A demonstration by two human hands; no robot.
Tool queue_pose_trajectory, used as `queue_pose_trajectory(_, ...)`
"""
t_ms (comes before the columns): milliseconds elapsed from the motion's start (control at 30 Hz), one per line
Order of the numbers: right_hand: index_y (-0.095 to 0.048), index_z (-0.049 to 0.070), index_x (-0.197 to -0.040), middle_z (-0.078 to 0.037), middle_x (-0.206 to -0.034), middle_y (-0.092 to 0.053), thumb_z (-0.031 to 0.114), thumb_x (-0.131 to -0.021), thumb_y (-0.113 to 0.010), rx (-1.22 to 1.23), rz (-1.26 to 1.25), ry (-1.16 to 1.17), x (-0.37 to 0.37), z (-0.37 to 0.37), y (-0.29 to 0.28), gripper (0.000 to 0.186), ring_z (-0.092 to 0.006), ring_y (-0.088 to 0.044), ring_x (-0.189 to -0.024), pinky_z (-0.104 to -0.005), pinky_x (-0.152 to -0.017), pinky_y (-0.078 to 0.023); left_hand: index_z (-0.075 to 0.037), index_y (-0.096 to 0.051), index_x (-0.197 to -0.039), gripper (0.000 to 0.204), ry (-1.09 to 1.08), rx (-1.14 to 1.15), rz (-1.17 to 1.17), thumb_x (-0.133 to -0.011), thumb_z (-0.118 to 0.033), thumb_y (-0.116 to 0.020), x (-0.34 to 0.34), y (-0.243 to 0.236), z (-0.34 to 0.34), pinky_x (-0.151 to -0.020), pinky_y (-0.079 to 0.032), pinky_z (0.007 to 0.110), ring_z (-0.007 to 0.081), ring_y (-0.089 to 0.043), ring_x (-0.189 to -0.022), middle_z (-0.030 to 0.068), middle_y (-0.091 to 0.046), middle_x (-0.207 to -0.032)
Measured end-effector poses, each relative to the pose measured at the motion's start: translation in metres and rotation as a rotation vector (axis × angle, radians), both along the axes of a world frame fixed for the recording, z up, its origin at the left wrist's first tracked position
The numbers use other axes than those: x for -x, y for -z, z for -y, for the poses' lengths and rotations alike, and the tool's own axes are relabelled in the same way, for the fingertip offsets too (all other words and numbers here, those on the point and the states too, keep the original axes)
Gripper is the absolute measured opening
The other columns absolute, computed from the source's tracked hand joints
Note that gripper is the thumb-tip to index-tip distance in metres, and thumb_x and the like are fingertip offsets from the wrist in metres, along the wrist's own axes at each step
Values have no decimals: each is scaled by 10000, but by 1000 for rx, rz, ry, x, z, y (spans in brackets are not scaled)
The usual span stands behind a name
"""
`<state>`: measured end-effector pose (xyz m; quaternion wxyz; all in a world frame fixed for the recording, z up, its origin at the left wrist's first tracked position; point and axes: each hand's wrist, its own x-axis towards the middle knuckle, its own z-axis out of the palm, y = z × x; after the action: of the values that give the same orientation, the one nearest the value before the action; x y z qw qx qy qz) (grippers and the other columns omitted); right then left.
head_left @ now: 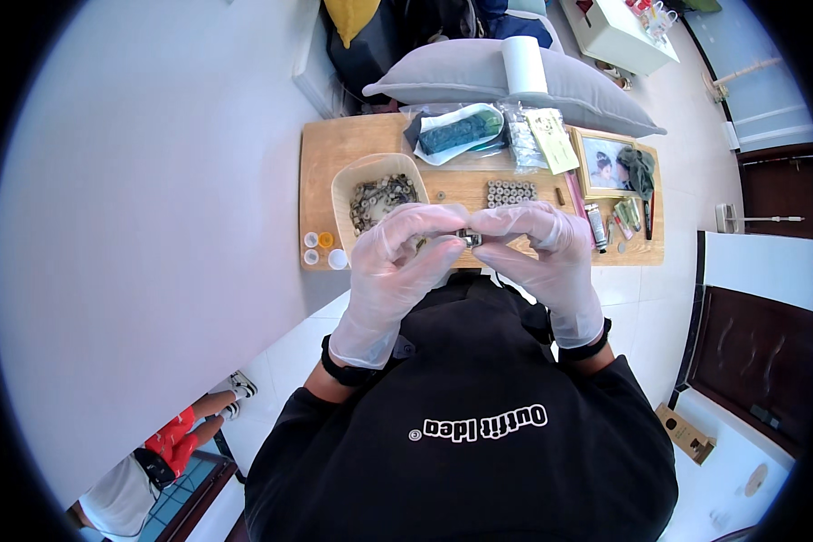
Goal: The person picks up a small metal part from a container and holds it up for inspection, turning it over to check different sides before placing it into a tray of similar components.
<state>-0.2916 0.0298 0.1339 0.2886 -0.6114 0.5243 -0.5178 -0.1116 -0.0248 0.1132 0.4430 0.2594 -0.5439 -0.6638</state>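
Observation:
My left hand (408,237) and my right hand (544,239), both in thin clear-white gloves, meet above the near edge of the wooden table. Between their fingertips is a small shiny metal part (469,238), pinched from both sides; its exact kind is too small to make out. Beyond my left hand stands a pale bin (344,197) holding a heap of small metal rings and bits (379,200). Past my right hand, several round grey metal pieces (512,192) are packed in neat rows. One loose ring (441,195) lies between bin and rows.
Small white and orange cups (324,240) sit at the table's left end. A tube (596,228), a picture frame (605,164) and plastic bags (520,140) occupy the right and back. Behind are a grey cushion (443,77) and white roll (525,68). A person (167,443) is at lower left.

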Motion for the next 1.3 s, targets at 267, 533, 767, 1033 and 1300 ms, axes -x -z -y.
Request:
queue_pose_trajectory(267,-720,61,-979,-61,-897,-732,8,-726,-797,-38,61,8,-7,-5,2,270,-141,-713,-805,-254,-707,-557,8,-661,-1013,198,-45,175,91,-827,13,-728,-6,2,-4,-809,-486,264,147,-625,-953,93,-669,-1042)
queue_pose_trajectory(533,-706,104,-923,-41,-893,-727,36,-684,-811,170,-213,12,-7,-2,-5,269,-192,-710,-806,-275,-689,-549,9,-665,-1003,170,10,-32,-13,-842,4,-719,-10,-4,-10,-831,-483,257,138,-619,-957,91,-666,-1040)
queue_pose_trajectory(767,-705,134,-965,-42,-927,-719,40,-682,-808,200,-300,-6,-7,-3,-2,315,-196,-705,-774,-270,-653,-551,2,-667,-1002,184,21,-51,-24,-831,-6,-734,-13,1,-8,-836,-481,261,138,-616,-972,83,-667,-1039)
queue_pose_trajectory(1033,-707,51,-1009,-65,-928,-732,70,-715,-824,-24,143,-96,-2,-2,8,316,-148,-716,-791,-241,-680,-547,-15,-660,-972,232,-54,318,91,-766,35,-757,-9,-5,-4,-804,-505,296,192,-640,-951,98,-672,-1013)
queue_pose_trajectory(1300,-712,47,-984,-74,-956,-734,22,-725,-802,26,175,-128,2,0,8,275,-142,-710,-793,-243,-704,-546,-3,-657,-1002,293,-66,363,72,-737,33,-777,-2,-9,-2,-822,-511,316,220,-646,-956,99,-676,-1009)
